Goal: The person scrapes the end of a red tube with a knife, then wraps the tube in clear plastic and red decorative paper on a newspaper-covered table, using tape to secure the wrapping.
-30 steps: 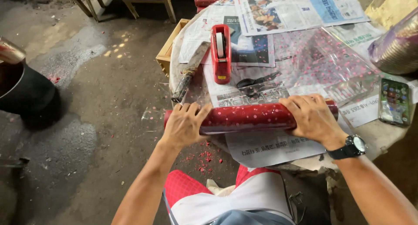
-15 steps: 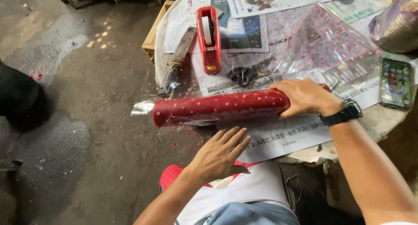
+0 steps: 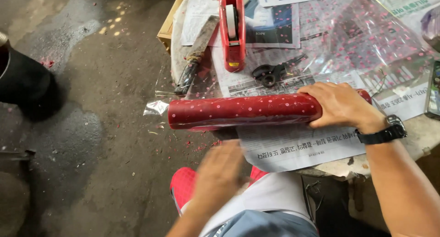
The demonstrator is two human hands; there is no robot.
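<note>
A long red roll (image 3: 243,111) dotted with white, wrapped in clear spotted film, lies across the near edge of a newspaper-covered table (image 3: 293,145). My right hand (image 3: 341,105) presses down on its right end, a black watch on the wrist. My left hand (image 3: 219,177) is blurred, off the roll and below it, fingers apart, holding nothing. Loose film sticks out of the roll's left end, past the table edge.
A red tape dispenser (image 3: 232,30), a worn knife (image 3: 197,53) and dark scissors (image 3: 272,72) lie behind the roll. Clear spotted film (image 3: 362,40) spreads over the newspapers. A phone (image 3: 434,95) sits at the right edge. A dark drum (image 3: 20,76) stands on the stained floor, left.
My left hand let go of the roll's left end and dropped toward my lap. My right hand stays on the right end. The roll's left end now hangs past the table.
</note>
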